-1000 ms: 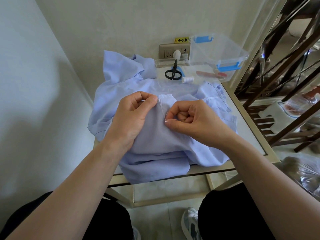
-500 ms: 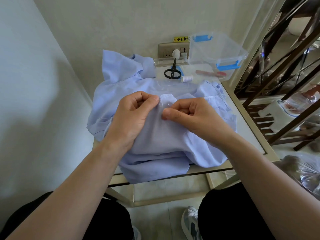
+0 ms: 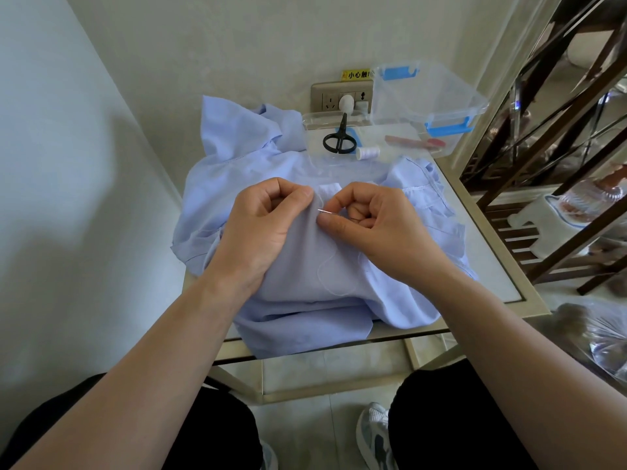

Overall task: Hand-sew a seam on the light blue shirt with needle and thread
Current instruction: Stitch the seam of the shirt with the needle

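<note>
Since half a second ago your right hand [image 3: 380, 232] has rolled back from the seam. The needle [image 3: 326, 212] now shows, tip pointing left, and a slack loop of thread [image 3: 334, 276] has dropped onto the cloth below.

Watch that tip: it aims straight at your left hand [image 3: 261, 228], which sits just beside it, so a firm push could prick the thumb. The loose loop could also twist into a knot as you draw it through. A deep stitch might catch the layers bunched underneath.

Your right fingers are curled tight, pinching the needle between thumb and forefinger. Your left fingers are curled too, pinching the fold of the light blue shirt [image 3: 305, 317]. The shirt lies heaped on the desk [image 3: 492, 266], with both wrists resting on it.
</note>
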### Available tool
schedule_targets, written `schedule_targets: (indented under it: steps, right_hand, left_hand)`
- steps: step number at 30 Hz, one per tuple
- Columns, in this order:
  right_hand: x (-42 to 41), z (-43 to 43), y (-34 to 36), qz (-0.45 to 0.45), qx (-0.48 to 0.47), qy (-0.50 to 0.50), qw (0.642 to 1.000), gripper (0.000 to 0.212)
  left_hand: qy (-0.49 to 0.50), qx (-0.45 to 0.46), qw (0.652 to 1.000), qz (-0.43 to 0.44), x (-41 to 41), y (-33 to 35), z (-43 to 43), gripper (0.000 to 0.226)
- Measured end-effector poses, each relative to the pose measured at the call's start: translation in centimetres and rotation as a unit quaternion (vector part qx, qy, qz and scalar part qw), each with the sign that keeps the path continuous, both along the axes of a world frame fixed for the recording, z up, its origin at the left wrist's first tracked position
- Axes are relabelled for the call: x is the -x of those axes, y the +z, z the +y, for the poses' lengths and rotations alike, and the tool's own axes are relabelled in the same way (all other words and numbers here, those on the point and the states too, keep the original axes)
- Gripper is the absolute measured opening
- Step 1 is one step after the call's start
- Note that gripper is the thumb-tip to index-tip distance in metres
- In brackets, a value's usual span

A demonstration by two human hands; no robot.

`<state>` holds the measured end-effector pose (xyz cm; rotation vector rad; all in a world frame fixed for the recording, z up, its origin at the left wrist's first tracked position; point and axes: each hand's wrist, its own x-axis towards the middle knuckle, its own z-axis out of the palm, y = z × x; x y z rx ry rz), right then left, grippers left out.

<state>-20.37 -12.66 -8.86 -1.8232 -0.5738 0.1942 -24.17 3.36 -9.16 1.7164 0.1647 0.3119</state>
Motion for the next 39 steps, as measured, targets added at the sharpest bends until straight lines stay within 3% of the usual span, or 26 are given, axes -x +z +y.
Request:
schedule_targets:
  steps: [8, 17, 24, 29, 31, 35, 39]
  right_hand:
    - [0.4, -1.3, 1.1, 0.051, 0.085, 0.209, 0.973, 0.017]
    - [-0.3, -0.1, -0.1, 0.019, -0.018, -0.019, 0.999, 0.015]
    - [-0.4, -0.2, 0.0, -0.008, -0.017, -0.029, 0.999, 0.016]
    - [0.1, -1.3, 0.9, 0.029, 0.052, 0.159, 0.986, 0.012]
    - [0.1, -1.4, 1.0, 0.038, 0.070, 0.187, 0.979, 0.012]
    - [-0.5, -1.4, 0.7, 0.028, 0.034, 0.100, 0.994, 0.008]
    - [-1.0, -1.4, 0.8, 0.059, -0.077, 0.031, 0.995, 0.007]
  left_hand:
    - [0.009, -0.003, 1.000, 0.004, -0.1, -0.1, 0.2, 0.024]
    - [0.007, 0.008, 1.000, 0.007, 0.0, 0.0, -0.1, 0.026]
    - [0.007, -0.003, 1.000, 0.003, 0.0, -0.1, 0.1, 0.024]
    - [0.013, -0.016, 1.000, 0.004, -0.1, -0.1, 0.0, 0.024]
    - [0.011, -0.021, 1.000, 0.003, 0.0, 0.0, 0.0, 0.024]
    - [0.005, -0.006, 1.000, 0.002, 0.0, 0.0, 0.2, 0.023]
    - [-0.024, -0.003, 1.000, 0.017, 0.3, 0.1, 0.3, 0.019]
